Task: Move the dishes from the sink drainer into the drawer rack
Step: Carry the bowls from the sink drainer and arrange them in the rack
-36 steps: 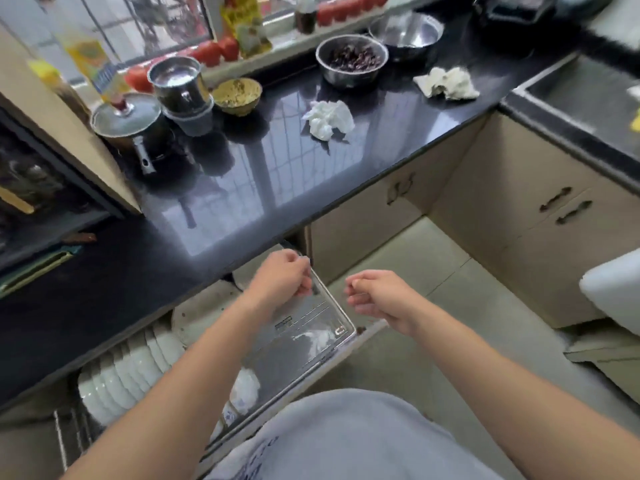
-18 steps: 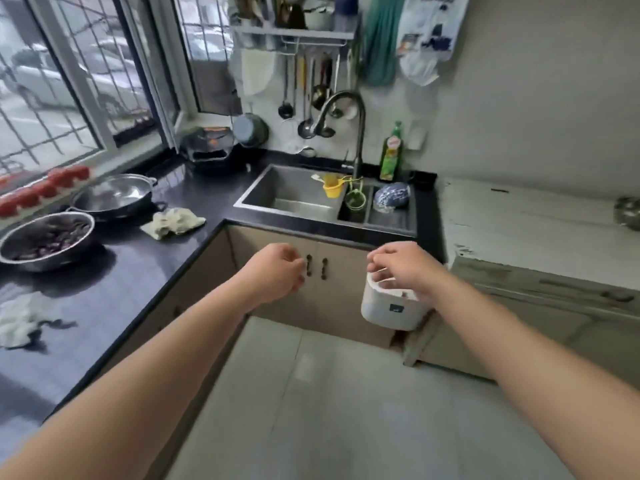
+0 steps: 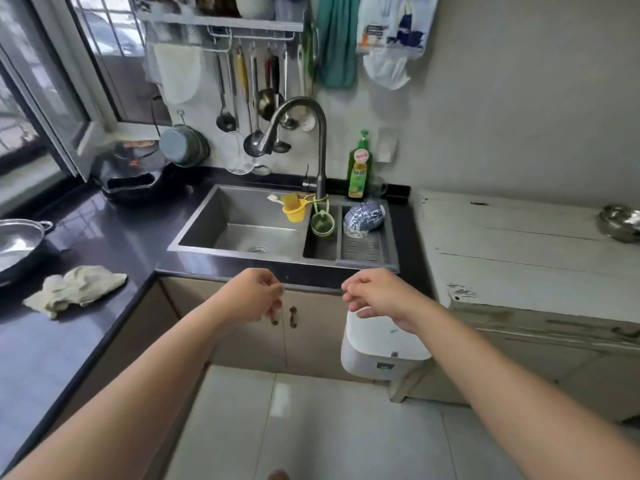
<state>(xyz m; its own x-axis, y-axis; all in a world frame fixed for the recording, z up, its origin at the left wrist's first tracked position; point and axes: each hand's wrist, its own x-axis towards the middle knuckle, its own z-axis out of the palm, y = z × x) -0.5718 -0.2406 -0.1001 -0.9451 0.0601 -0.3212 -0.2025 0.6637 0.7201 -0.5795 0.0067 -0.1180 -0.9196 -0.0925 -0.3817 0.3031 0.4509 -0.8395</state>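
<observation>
**me:** Bowl (image 3: 364, 216) is the one dish I can see on the drainer (image 3: 363, 249), blue-and-white, tipped upside down at the far end, right side of the sink (image 3: 239, 220). Guessing it sits that way so the water runs off through the slots.

**reply:** where are your hands though?

**me:** Both out in front, level with the counter edge (image 3: 311, 277), well short of the bowl. Left hand (image 3: 252, 294) and right hand (image 3: 375, 294) have loosely curled fingers and carry nothing, with a gap between them. I'd call that the reach-in pose before a grab.

**reply:** enough room to get it out?

**me:** I think so. The near half of the drainer is bare slotted tray, so fingers can slide in from the front. Tight spots: faucet (image 3: 298, 133) arches over on the left, soap bottle (image 3: 360, 168) stands just behind the bowl, and a green strainer (image 3: 322, 221) hangs in the narrow well beside it. Lifting toward me instead of straight up should dodge all three.

**reply:** and the drawer rack?

**me:** Not in view from here, so I can't tell how far it is. Floor behind me looks open, and a white bin (image 3: 381, 348) hangs on the cabinet under my right wrist, so I'd swing left.
</observation>
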